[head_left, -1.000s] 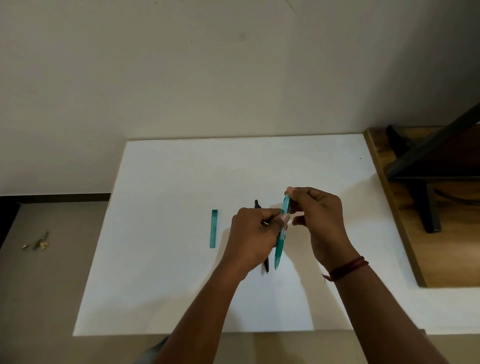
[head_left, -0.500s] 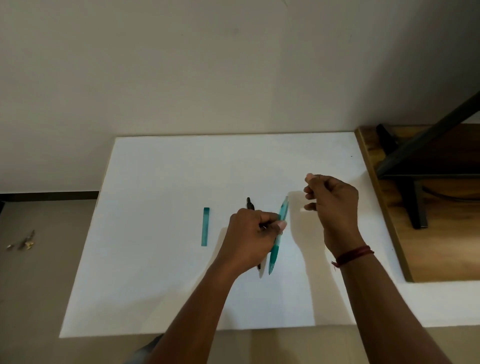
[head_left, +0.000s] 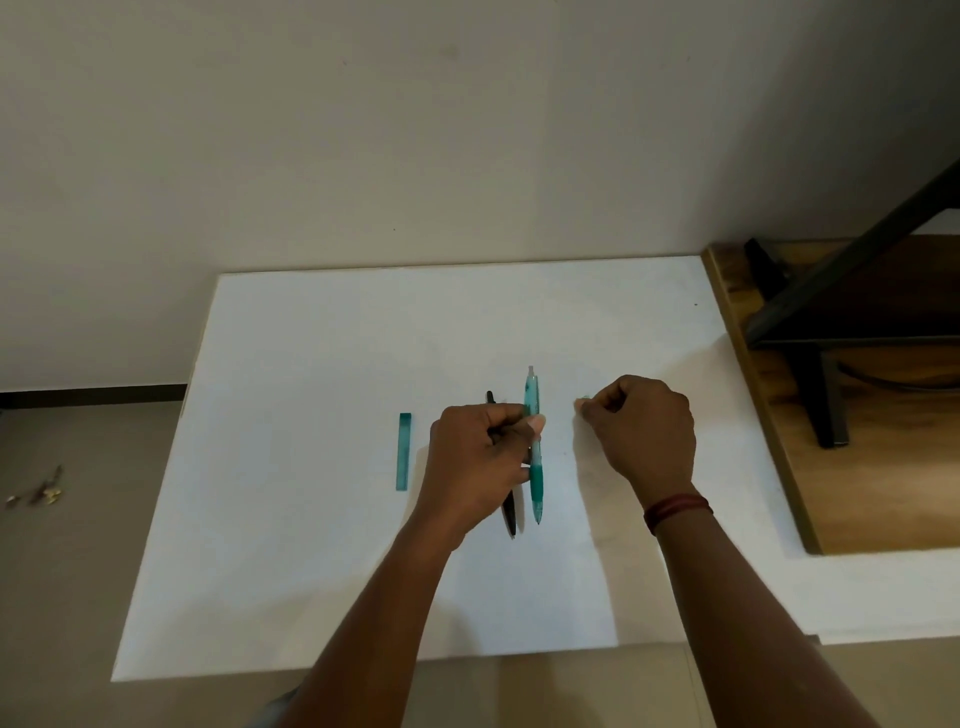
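Fingers of my left hand (head_left: 478, 462) grasped the teal pen (head_left: 536, 483); my right hand (head_left: 641, 431) pinched a small piece (head_left: 585, 399), best laid nearby.

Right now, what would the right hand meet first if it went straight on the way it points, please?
Probably the teal pen in the left hand, depth being unclear; nothing lies between it and the right hand's pinched bit.

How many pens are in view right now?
2. The left hand pinches the teal pen over the white board; the black pen lies just left of it, partly hidden under that hand. No others show.
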